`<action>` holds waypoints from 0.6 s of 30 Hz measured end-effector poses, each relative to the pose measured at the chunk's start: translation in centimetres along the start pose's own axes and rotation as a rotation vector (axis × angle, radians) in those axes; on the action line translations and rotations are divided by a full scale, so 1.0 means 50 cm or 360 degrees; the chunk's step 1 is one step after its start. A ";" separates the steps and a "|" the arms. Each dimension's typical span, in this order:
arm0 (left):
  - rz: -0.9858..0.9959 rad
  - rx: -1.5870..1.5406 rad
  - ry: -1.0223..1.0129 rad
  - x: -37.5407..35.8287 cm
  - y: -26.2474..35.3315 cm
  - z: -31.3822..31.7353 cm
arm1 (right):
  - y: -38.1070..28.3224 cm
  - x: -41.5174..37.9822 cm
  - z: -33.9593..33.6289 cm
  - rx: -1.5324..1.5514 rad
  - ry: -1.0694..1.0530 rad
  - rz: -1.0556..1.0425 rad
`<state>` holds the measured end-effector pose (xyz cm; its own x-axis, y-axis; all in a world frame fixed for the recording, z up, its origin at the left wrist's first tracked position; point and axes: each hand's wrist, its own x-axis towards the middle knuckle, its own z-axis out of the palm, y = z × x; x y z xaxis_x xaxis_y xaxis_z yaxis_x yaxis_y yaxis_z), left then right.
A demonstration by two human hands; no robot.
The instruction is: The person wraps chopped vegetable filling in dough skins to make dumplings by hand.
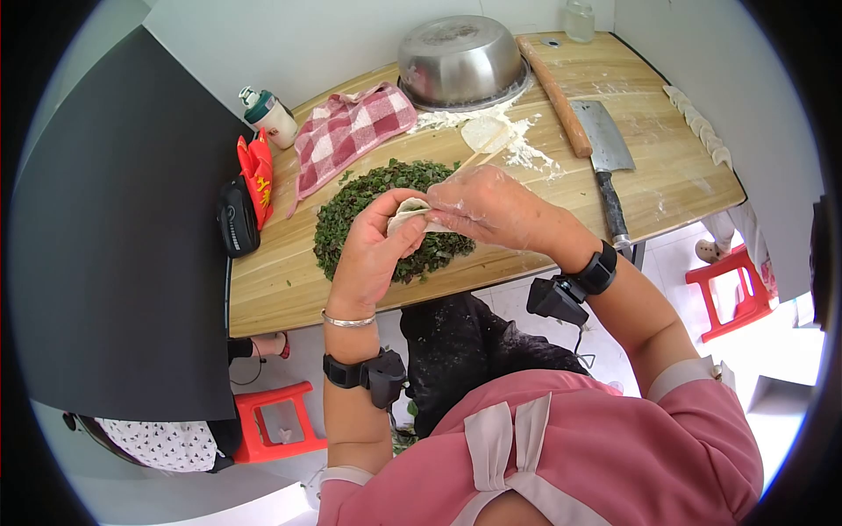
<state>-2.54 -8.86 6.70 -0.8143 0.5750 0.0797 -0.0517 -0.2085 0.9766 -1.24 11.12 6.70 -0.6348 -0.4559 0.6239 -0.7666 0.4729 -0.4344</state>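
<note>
A dumpling (pixel 409 212), its pale wrapper folded around green filling, is between my two hands above the heap of chopped greens (pixel 346 215). My left hand (pixel 373 241) cups it from the left, thumb in front. My right hand (pixel 491 206), dusted with flour, pinches its right edge. Just beyond my right hand, a round dough wrapper (pixel 484 134) lies on scattered flour (pixel 526 151). Thin pale sticks, perhaps chopsticks, show beside the wrapper; whether my right hand touches them is hidden.
An upturned steel basin (pixel 460 66), a rolling pin (pixel 557 96) and a cleaver (pixel 605 145) occupy the back and right of the wooden table (pixel 272 302). Shaped dumplings (pixel 697 123) line the right edge. On the left are a checked cloth (pixel 346 131), a bottle (pixel 272 118) and a black case (pixel 237 219).
</note>
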 end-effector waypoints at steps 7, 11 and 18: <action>0.0059 0.0020 0.0041 -0.002 0.003 0.001 | -0.006 0.000 -0.028 -0.0106 -0.0171 0.0072; 0.0069 0.0106 -0.0061 0.003 -0.002 0.000 | -0.016 0.006 -0.037 -0.0135 -0.0295 0.0243; 0.0102 0.0130 0.0051 -0.002 0.000 0.006 | 0.000 -0.008 -0.011 -0.0011 -0.0013 0.0028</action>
<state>-2.27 -8.66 6.76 -0.8326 0.5366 0.1374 0.0475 -0.1780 0.9829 -0.95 11.73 6.82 -0.6490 -0.4534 0.6109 -0.7546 0.4860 -0.4408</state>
